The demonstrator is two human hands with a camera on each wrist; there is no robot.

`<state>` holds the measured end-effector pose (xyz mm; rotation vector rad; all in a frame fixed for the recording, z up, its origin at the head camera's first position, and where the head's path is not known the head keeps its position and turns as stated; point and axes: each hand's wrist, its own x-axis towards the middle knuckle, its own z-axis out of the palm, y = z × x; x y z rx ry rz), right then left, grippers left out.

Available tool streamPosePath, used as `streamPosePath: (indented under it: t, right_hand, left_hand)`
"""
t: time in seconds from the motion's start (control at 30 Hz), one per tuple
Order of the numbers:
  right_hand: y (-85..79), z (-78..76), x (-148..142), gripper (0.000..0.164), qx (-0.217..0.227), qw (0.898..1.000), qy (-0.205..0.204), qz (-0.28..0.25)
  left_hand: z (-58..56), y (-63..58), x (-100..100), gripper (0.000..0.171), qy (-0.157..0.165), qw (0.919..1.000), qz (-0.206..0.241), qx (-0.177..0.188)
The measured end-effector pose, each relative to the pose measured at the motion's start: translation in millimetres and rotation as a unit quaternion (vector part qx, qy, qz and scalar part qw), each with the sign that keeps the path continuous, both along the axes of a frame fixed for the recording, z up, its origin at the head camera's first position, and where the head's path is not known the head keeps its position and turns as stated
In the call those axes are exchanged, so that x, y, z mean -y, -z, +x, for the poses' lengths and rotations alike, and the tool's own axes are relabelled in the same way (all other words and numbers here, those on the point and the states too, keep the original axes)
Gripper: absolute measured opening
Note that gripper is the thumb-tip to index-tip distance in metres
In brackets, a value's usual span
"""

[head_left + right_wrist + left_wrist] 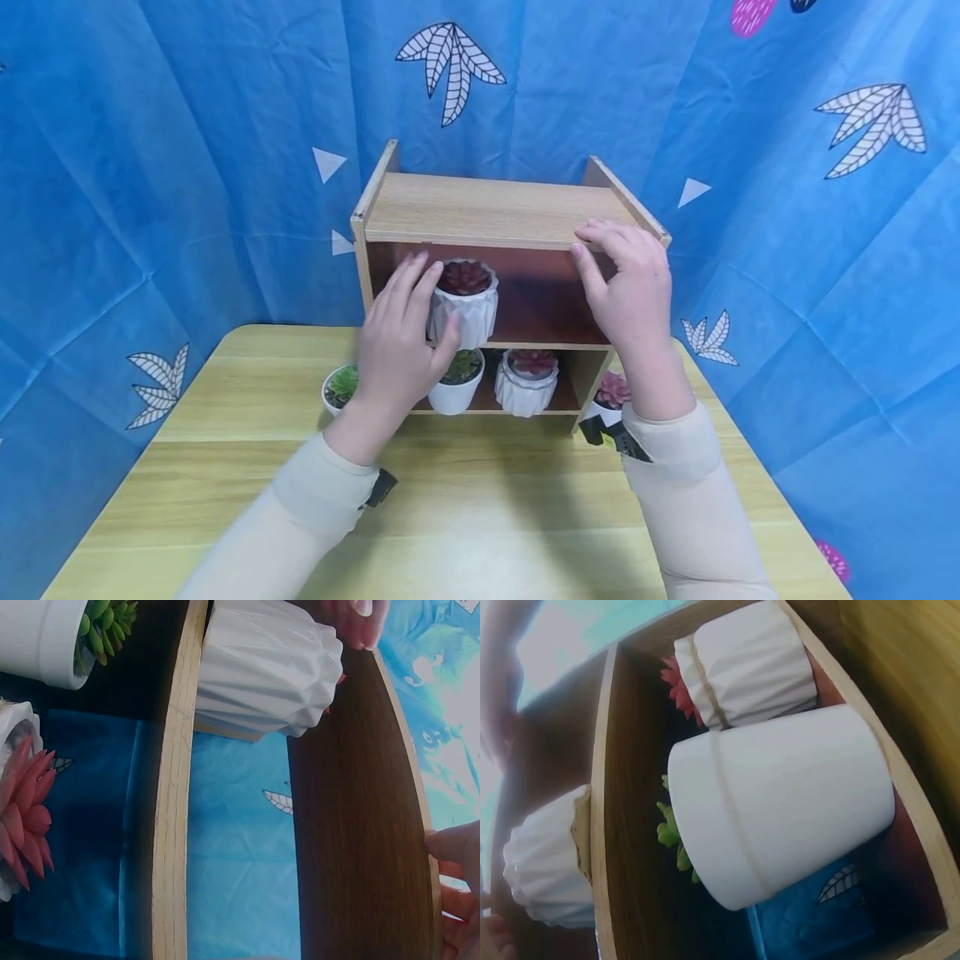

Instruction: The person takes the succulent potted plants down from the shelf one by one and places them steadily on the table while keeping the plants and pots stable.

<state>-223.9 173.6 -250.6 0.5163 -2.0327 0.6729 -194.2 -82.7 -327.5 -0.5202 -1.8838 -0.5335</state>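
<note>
A small wooden shelf (487, 208) stands on the table. On its upper level sits a white ridged pot with a dark red succulent (467, 312), near the left end. My left hand (401, 342) is beside this pot, fingers extended and thumb in front of it; whether they touch is unclear. My right hand (633, 283) holds the front edge of the shelf's top board at the right, thumb at the edge and fingers over the top. Below, on the lower level, are a smooth white pot with a green succulent (780, 806) and a ridged white pot with a red one (527, 387).
On the table, a green potted succulent (342, 386) stands left of the shelf, partly behind my left hand. A pink potted succulent (611, 396) stands at the right, partly behind my right wrist. A blue patterned curtain (225, 167) surrounds the wooden table (480, 517).
</note>
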Motion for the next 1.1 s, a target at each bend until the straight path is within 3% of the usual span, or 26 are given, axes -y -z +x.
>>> streamPosePath:
  t: [0.23,0.43,0.67,0.77,0.93,1.1]
  right_hand:
    - [-1.3,0.6,0,0.026,0.000,1.000,-0.003,-0.003]
    - [-0.8,1.1,0,0.026,0.005,1.000,-0.001,-0.004]
    - [-0.7,0.6,0,0.025,0.002,1.000,-0.003,-0.006]
    - [-0.6,0.5,0,0.025,0.001,1.000,-0.003,-0.007]
    - [-0.4,0.4,0,0.025,0.001,1.000,-0.002,-0.009]
    - [0.1,0.7,0,0.025,0.005,1.000,-0.001,-0.009]
  left_hand:
    - [-1.6,1.8,-3,0.067,0.002,0.9964,0.015,0.083]
    - [-5.5,1.5,-4,0.077,0.009,0.9842,0.055,0.168]
    - [-11.7,-0.9,-5,0.085,0.022,0.9711,0.090,0.220]
    - [-13.6,-2.7,-6,0.090,0.027,0.9620,0.103,0.251]
    - [-16.5,-3.5,-6,0.097,0.051,0.9394,0.132,0.312]
    - [-20.5,-2.3,-5,0.095,0.080,0.9252,0.153,0.338]
